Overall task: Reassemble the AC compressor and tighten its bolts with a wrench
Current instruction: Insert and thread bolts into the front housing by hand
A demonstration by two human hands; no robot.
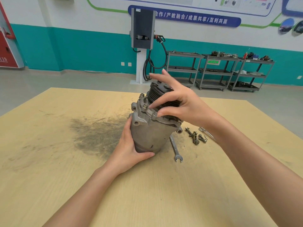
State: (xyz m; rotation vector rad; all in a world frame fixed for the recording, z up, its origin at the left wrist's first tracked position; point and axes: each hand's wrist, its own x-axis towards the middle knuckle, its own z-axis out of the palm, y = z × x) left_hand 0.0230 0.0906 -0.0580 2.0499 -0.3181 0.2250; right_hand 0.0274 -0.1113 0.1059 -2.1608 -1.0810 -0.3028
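Note:
The grey AC compressor [150,133] stands tilted on the wooden table [49,161], its black ribbed pulley [157,94] pointing up and away. My left hand [131,149] grips the lower body of the housing. My right hand [177,102] reaches over the pulley; its thumb and a fingertip pinch at a bolt [145,106] seated in the front flange, the other fingers spread. A second bolt [142,95] sits in the flange further back. Several loose bolts [195,137] lie to the right of the compressor. An open-end wrench [176,149] lies beside the housing.
A second wrench [206,132] lies partly hidden under my right forearm. A dark grease smear [96,135] marks the table left of the compressor. Beyond the table stand a charging post [142,45] and grey shelf carts [218,71] along the wall.

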